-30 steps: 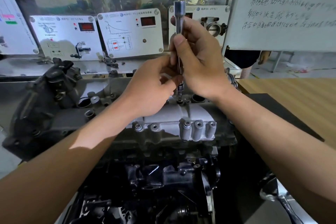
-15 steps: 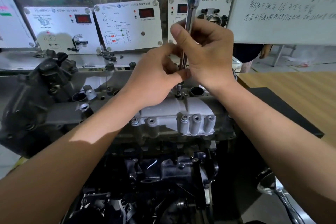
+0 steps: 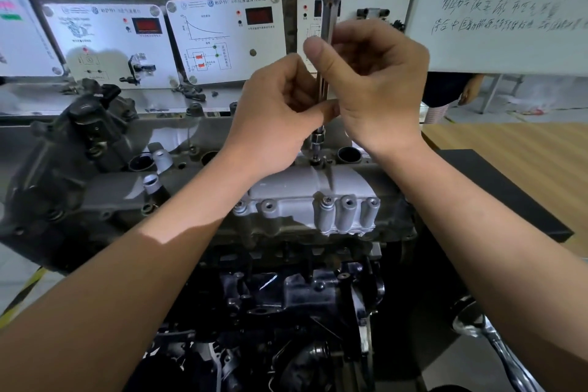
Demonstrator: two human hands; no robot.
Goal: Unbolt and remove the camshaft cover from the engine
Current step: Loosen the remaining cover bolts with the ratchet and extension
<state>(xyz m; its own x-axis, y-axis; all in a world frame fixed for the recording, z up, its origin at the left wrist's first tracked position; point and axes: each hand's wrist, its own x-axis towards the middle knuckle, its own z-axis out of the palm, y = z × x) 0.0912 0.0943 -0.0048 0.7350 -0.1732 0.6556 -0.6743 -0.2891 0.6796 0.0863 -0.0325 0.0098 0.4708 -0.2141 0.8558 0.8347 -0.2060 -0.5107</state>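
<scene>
The grey camshaft cover lies across the top of the engine, with several bolt bosses along its near edge. A long steel extension bar stands upright, its socket tip just above a bolt at the cover's far edge. My right hand grips the bar's middle, thumb pointing left. My left hand pinches the bar lower down, right beside the right hand.
A dark housing sits at the engine's left end. Sensor display panels stand behind. A whiteboard hangs at upper right over a wooden table. A chrome ratchet lies at lower right.
The bar has straightened from a slight tilt to upright and both hands sit a little higher on it. The socket stays over the same far-edge bolt.
</scene>
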